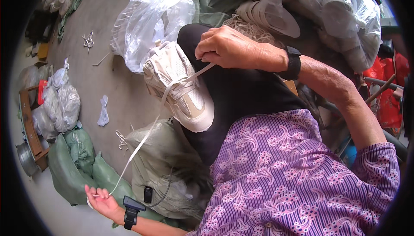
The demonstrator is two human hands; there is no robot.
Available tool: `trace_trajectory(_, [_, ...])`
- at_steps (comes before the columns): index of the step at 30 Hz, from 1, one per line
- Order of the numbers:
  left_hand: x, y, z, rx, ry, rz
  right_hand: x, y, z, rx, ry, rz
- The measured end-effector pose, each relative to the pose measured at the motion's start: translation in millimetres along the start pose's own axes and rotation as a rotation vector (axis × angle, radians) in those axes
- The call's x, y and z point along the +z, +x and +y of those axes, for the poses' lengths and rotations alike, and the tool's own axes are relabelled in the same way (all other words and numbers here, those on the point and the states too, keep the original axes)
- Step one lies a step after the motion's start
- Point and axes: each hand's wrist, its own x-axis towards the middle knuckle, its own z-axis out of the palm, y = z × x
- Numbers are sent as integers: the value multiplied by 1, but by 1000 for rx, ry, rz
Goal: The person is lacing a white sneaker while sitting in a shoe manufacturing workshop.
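Observation:
A white and beige sneaker upper (189,100) rests against my black-trousered knee, its toe pointing down toward my lap. A flat cream shoelace (144,140) runs through its lacing area. Stretched out to the lower left, my left hand (102,200) has its fingers curled around one length of the lace, which is pulled straight. My right hand (224,48) is closed on the other end, just right of the shoe's upper part. The lengths cross over the tongue area. Whether a sole is attached cannot be made out.
Clear plastic bags (151,20) lie behind the shoe. More pale shoe pieces (267,18) and a heap of laces (248,28) are at the upper right. Green sacks (79,167) and a wooden stool (31,124) stand left. Loose lace scraps (88,41) lie on the floor.

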Motion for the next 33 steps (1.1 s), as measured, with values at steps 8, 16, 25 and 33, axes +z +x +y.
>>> trace_trajectory(8, [161, -53, -71, -353, 149, -451, 16, 7, -5, -59, -177, -29])
trace_trajectory(16, [219, -74, -111, -218, 328, -482, 22, 15, -11, 69, -265, -181])
trace_trajectory(25, [261, -92, -119, -258, 384, -641, 25, 25, -24, 170, -217, -128])
trace_trajectory(33, [284, -105, -135, -126, 422, -692, 30, 24, -18, 57, -126, -90])
